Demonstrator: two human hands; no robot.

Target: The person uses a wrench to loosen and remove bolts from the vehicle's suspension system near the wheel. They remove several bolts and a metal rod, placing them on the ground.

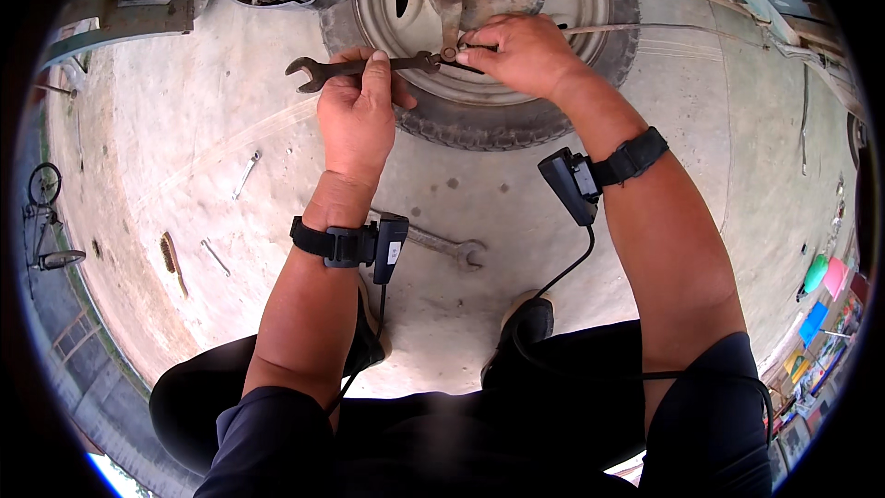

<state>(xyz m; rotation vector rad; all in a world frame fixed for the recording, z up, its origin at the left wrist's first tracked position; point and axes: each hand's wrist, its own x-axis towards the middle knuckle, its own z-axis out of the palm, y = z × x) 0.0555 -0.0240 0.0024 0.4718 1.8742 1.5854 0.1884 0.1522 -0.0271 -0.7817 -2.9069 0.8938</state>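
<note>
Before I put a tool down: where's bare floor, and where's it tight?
Most room: floor right of the right forearm, short of the colourful clutter. Smaller patch: between the wheel and the large floor wrench. Crowded: in front of the wheel, where left hand, held wrench and right hand bunch near a metal lever.

1. Large grey metal open-ended wrench (pixel 441 242), lying flat on the pale concrete floor (pixel 212 124), toward its near edge.
2. Silver metal spanner (pixel 245 176), flat, toward the floor's left edge.
3. Slim grey metal spanner (pixel 216 258), flat, nearer the same edge.
4. Long brown brush-like object (pixel 172 264), closer still to the left edge.
5. Black two-wheeled bicycle (pixel 42 221), past the left edge.
6. Rounded green object (pixel 816 274), beside a pink object (pixel 835 278), at the right edge.
7. Flat blue object (pixel 813 323), same edge.
</note>
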